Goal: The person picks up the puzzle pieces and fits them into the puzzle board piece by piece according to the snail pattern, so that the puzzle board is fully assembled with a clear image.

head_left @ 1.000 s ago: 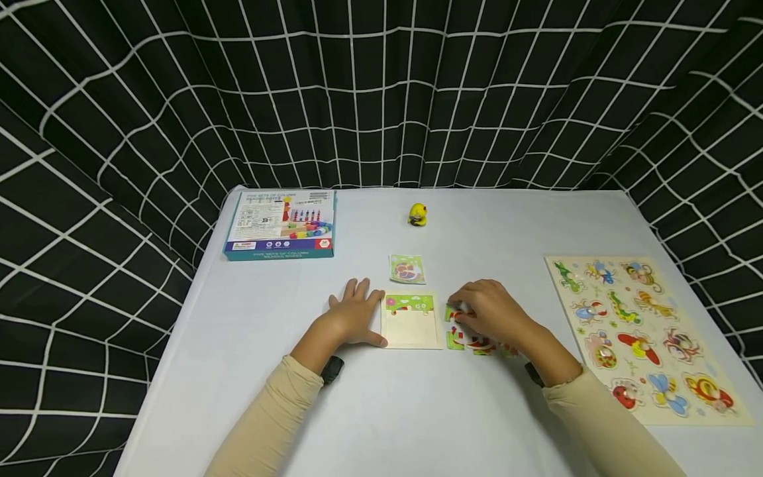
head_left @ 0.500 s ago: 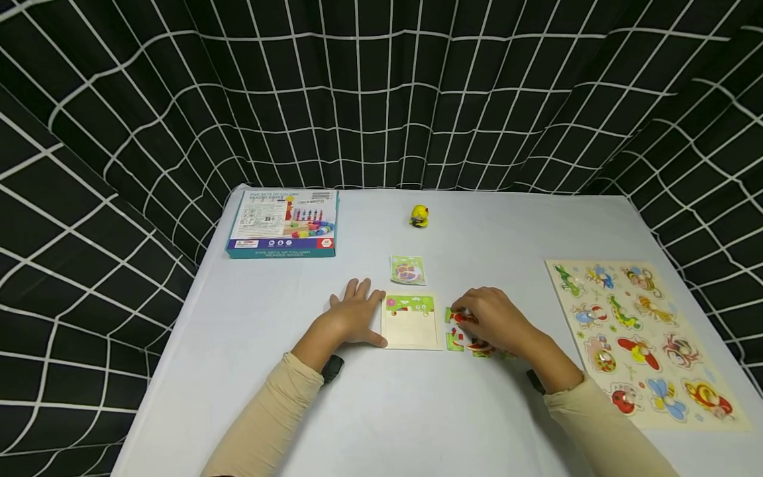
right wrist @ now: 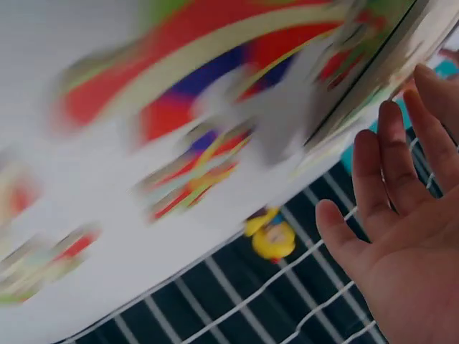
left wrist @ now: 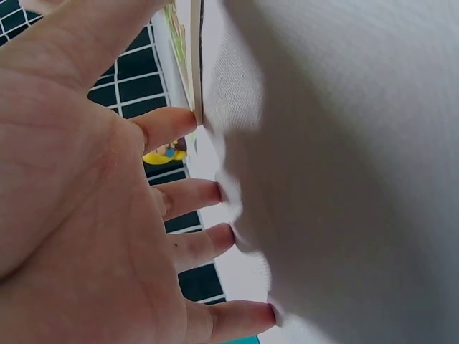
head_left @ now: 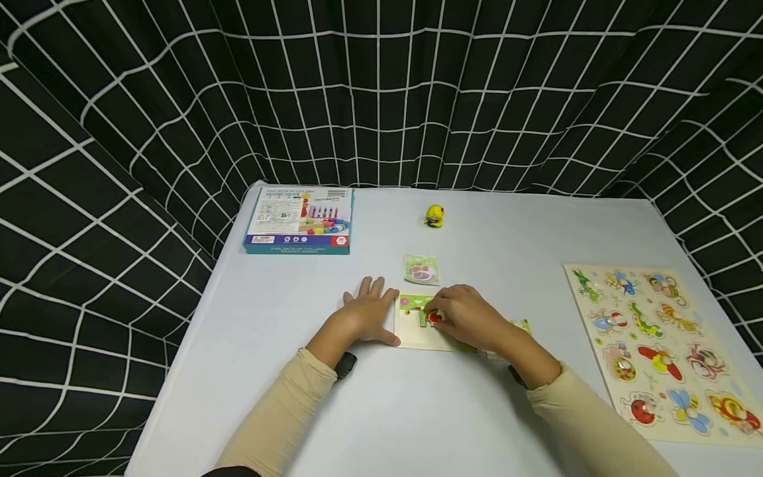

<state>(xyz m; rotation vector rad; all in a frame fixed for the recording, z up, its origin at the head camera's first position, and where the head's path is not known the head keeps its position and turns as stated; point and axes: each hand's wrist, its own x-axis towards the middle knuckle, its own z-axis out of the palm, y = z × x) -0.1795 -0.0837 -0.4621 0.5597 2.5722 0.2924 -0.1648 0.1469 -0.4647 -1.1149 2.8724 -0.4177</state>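
A small square puzzle tray (head_left: pixel 411 336) lies before me, with a green printed strip along its far side. Beside its left edge, my left hand (head_left: pixel 362 319) spreads its fingers on the table, thumb and index at the tray. In the left wrist view, the index fingertip meets the tray's edge (left wrist: pixel 196 68). My right hand (head_left: pixel 471 317) pinches a green and red puzzle piece (head_left: pixel 423 318) over the tray, just below the strip. Loose puzzle pieces (head_left: pixel 522 325) lie to the right, mostly hidden by the right hand and forearm; they look blurred in the right wrist view.
Behind the tray lies a small picture card (head_left: pixel 421 270), and farther back stands a yellow toy figure (head_left: pixel 434 216). A boxed bead set (head_left: pixel 298 222) sits at the back left. On the right is a large insect puzzle board (head_left: pixel 667 430). A black grid curtain (head_left: pixel 381 99) surrounds the table.
My right hand has moved left from the loose pieces to the tray, bringing a green and red puzzle piece along. The left hand stays at the tray's edge. The head view has shifted slightly.
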